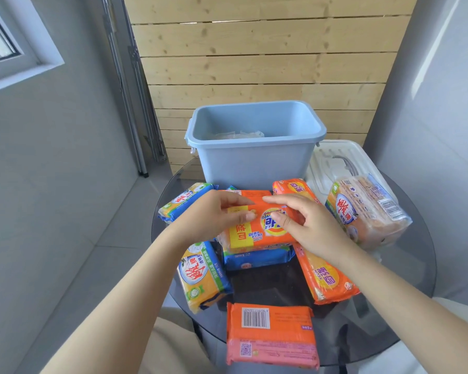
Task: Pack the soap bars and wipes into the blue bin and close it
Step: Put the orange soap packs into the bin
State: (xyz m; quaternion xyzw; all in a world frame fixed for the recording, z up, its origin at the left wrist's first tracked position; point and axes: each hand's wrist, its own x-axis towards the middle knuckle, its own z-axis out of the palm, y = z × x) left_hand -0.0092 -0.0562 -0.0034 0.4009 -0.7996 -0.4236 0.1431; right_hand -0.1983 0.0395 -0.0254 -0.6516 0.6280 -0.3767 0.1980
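An open blue bin [254,160] stands at the back of a round glass table, with a clear packet [241,134] lying inside it. Both hands hold one orange soap pack [257,233] that rests on top of a blue pack [257,259]. My left hand [216,211] grips its left end and my right hand [308,222] its right end. Around it lie several more packs: blue and yellow ones [203,273] [184,201], orange ones [324,276] [292,186] [270,333], and a clear pack of pale bars [368,209].
The bin's white translucent lid [335,160] lies flat behind the clear pack at the right. The glass table [405,279] ends in a curved rim close to the packs. A wooden slat wall stands behind the bin, and grey walls close in on both sides.
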